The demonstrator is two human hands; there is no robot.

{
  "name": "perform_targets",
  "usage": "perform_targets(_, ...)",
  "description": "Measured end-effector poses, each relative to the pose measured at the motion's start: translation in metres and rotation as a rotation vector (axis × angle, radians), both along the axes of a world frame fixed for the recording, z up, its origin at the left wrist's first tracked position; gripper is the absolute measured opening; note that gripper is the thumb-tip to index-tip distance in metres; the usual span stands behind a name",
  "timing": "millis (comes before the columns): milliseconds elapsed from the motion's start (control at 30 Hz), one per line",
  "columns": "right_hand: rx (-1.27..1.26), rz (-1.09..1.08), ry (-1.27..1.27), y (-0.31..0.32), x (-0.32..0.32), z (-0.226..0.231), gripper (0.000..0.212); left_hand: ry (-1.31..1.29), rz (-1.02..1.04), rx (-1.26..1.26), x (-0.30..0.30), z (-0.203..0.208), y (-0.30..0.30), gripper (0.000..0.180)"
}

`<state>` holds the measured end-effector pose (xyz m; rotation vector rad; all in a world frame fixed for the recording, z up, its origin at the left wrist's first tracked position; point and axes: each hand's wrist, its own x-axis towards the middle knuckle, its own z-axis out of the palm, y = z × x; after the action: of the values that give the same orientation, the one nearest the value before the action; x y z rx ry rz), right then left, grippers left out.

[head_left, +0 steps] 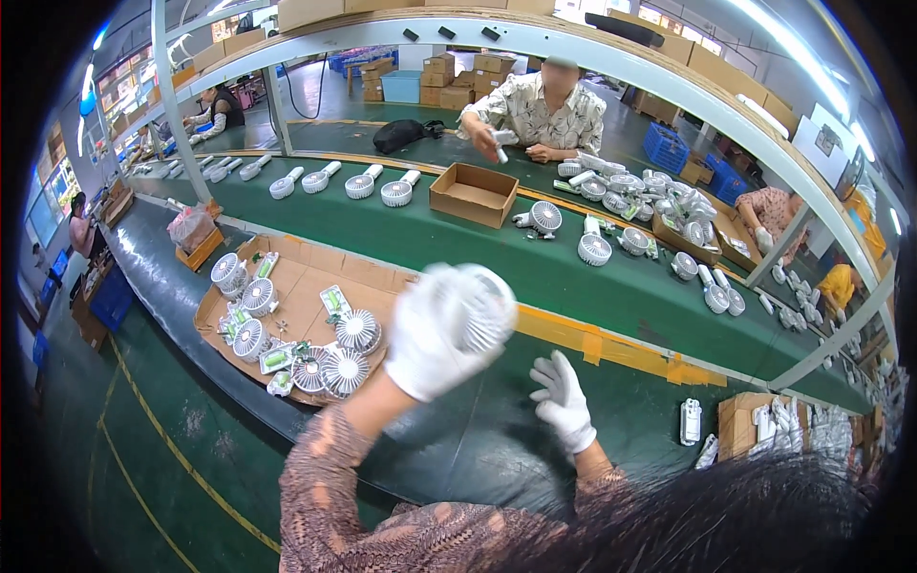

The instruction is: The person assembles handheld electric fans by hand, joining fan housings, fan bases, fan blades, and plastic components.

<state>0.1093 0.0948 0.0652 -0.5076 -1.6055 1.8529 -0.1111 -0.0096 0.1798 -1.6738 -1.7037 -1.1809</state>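
Note:
My left hand (427, 342), in a white glove and smeared by motion, is closed round a white round fan head (489, 310). It is raised above the near work surface, by the right edge of a shallow cardboard tray (306, 263). In that tray lie several white fan heads (357, 331) with small green and white parts (277, 359) attached or beside them. My right hand (565, 406), also gloved in white, is over the dark green work surface (487, 420). Its fingers are spread apart and nothing is in them.
A green conveyor belt (382, 229) crosses ahead, with white handheld fans (396, 191) and a cardboard box (473, 196) on it. A person (544, 110) holds a white part across it. At right stands a carton (737, 425) of white parts; a metal shelf frame (611, 48) arches overhead.

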Motion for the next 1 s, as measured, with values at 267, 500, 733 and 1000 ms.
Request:
perform_targets(267, -0.197, -0.354, 0.264, 0.002, 0.025, 0.028, 0.043, -0.437, -0.383, -0.123, 0.091, -0.088, 0.022, 0.081)
perform_targets(500, -0.518, -0.108, 0.55, 0.005, 0.025, 0.045, 0.059, -1.662, -1.194, -0.869, 0.113, -0.147, 0.023, 0.074)
perform_targets(733, -0.576, -0.076, 0.628, 0.023, 0.021, 0.033, 0.047, -2.143, -1.692, -0.731, 0.118, -0.155, 0.015, 0.09)
perform_targets(1000, -0.755, -0.096, 0.664, 0.03, 0.023, 0.02, 0.042, -2.617, -1.525, -0.214, 0.109, -0.161, 0.023, 0.086)
